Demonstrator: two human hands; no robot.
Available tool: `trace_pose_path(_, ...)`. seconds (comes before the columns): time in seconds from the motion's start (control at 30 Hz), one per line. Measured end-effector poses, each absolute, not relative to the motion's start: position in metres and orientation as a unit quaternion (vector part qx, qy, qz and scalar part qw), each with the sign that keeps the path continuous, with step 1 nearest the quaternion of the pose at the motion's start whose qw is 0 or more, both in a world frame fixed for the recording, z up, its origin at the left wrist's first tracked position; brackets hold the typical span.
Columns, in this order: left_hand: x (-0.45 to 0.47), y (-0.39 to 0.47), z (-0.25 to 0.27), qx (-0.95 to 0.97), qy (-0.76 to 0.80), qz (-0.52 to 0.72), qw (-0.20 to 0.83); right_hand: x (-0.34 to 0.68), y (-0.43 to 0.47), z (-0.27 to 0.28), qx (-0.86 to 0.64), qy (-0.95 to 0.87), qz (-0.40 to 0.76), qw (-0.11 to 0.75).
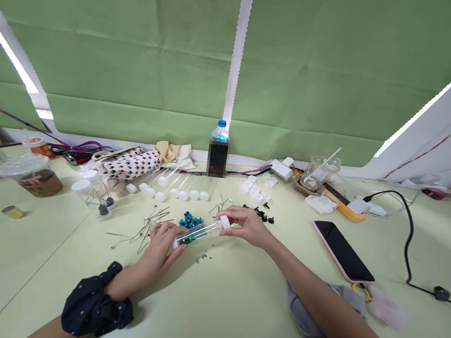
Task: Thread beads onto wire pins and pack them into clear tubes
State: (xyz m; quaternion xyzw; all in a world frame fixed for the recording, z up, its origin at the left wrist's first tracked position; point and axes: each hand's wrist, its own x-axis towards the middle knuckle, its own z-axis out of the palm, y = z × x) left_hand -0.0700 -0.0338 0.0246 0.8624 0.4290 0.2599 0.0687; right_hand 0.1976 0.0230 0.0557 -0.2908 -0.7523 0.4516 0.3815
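A clear plastic tube (201,233) lies tilted between my hands, with small green pieces and thin metal rods showing through it. My left hand (160,245) is closed around its lower left end, where a bit of white shows. The fingers of my right hand (246,225) pinch a white cap (225,222) at the upper right end; I cannot tell whether the cap is fully seated. Just behind the tube is a pile of blue metal parts (190,220). Bent metal wires (149,228) spread beyond my left hand, and black screws (261,214) lie beyond my right.
Several capped clear tubes (179,180) lie at the back, near loose white caps (256,190). Two upright tubes (94,197) and a drink cup (39,177) stand left. A bottle (221,133) is at the back. A phone (342,251) and a black cable (408,238) lie right.
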Motion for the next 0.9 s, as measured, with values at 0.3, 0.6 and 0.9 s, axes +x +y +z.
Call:
trace_pose_path(0.3,-0.069,-0.036,0.024,0.861,0.431,0.263,0.058,0.197,0.021,0.057,-0.298,-0.774,0.428,0.36)
trace_pose_path(0.6,-0.066,-0.037,0.039,0.862,0.436,0.25,0.06,0.19,0.012,0.068,-0.277,-0.774,0.405,0.399)
trace_pose_path(0.9,-0.112,-0.023,0.072,0.675,0.532,0.512,-0.025,0.183,0.013,0.054,-0.359,-0.693,0.429,0.456)
